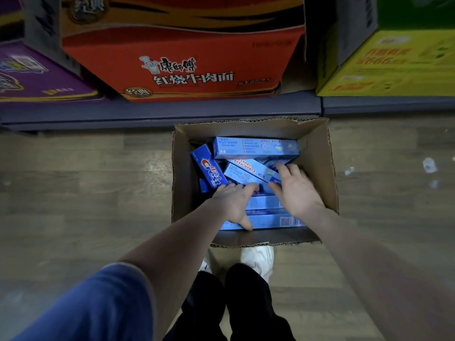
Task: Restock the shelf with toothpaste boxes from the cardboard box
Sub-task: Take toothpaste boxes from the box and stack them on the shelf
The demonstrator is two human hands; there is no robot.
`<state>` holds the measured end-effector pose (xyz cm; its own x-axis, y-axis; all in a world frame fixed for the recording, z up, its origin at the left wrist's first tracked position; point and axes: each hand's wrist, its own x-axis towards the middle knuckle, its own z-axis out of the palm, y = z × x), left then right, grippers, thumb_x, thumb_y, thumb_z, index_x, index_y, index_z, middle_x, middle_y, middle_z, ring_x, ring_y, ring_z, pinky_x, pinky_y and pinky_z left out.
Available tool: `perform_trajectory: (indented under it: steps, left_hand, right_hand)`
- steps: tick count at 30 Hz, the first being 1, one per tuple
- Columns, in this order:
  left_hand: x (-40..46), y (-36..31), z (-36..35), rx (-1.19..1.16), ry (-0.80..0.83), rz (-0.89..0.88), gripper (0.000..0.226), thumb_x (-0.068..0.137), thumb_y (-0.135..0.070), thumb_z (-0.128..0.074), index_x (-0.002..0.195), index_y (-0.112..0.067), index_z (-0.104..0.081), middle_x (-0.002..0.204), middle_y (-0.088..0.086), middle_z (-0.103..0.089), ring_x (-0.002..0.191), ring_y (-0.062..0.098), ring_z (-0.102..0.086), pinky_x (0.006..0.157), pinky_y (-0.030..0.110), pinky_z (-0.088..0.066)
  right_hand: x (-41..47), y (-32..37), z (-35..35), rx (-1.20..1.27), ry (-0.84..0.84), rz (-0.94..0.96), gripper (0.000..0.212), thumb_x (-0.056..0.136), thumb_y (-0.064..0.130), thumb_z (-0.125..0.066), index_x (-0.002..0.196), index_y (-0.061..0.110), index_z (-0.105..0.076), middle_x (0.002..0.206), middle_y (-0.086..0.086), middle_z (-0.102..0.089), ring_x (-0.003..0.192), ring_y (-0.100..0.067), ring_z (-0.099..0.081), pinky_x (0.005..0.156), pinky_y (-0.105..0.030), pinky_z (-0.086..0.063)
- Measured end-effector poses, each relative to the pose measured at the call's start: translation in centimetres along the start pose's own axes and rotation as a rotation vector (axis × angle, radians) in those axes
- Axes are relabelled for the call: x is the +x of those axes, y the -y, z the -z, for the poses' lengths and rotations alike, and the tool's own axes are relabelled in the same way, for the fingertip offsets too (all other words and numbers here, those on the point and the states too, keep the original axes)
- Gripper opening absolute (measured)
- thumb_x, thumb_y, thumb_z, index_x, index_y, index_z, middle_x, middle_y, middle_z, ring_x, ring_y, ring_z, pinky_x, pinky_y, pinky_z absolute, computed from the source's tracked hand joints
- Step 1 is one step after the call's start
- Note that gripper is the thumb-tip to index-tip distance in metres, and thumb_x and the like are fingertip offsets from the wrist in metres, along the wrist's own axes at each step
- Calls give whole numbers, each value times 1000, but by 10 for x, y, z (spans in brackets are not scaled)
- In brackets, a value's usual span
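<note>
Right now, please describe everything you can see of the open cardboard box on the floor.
The cardboard box is plain brown corrugated board, open at the top with rough cut edges. It stands upright on the wooden floor, just before the shelf base. Inside, blue toothpaste boxes lie in a loose pile. The left hand and right hand reach in and rest on them. White shoes stand at its near side.

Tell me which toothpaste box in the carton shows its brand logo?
The box at the left side, standing on end against the carton wall. Its big red-and-white logo faces up; the others show only small print or barcodes.
</note>
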<state>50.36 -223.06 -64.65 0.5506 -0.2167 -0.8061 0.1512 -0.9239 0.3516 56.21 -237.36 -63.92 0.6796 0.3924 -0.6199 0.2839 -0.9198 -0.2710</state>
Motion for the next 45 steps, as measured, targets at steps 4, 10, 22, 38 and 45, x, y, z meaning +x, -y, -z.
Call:
perform_trajectory:
  steps: [4,10,22,38,45]
  left_hand:
    - [0,-3,4,-42,60,5,64,71,-39,-78,117,-13,-41,108,5,-55,97,25,-53,74,32,-39]
    - [2,-3,8,-105,124,27,64,70,-36,-78,117,-14,-41,99,4,-50,92,22,-49,69,32,-43]
    - [-4,-4,11,-64,92,2,56,72,-36,-76,108,-14,-39,88,0,-51,93,26,-53,66,33,-40]
    - [-8,-12,-18,431,-265,0,81,79,-18,-66,141,-8,-16,135,15,-35,122,32,-36,106,46,-26]
    - [-5,-4,-24,280,-262,14,78,77,-22,-66,140,-13,-21,132,14,-39,118,32,-39,103,43,-29]
  right_hand:
    - [10,1,-1,67,30,-39,50,98,29,-42,141,10,-28,135,-17,-40,123,-33,-40,101,-39,-33]
    - [22,-1,-5,140,157,-87,48,97,30,-45,139,11,-32,132,-18,-45,120,-34,-45,98,-40,-36]
    - [29,2,-4,166,221,-133,55,90,26,-57,138,12,-34,132,-18,-44,119,-34,-46,96,-37,-38]
    - [18,3,3,209,172,-150,42,99,27,-38,138,10,-37,129,-22,-48,121,-35,-43,97,-36,-33]
    - [36,4,-5,126,246,-218,59,86,42,-58,136,19,-37,133,-12,-48,124,-31,-42,106,-40,-29]
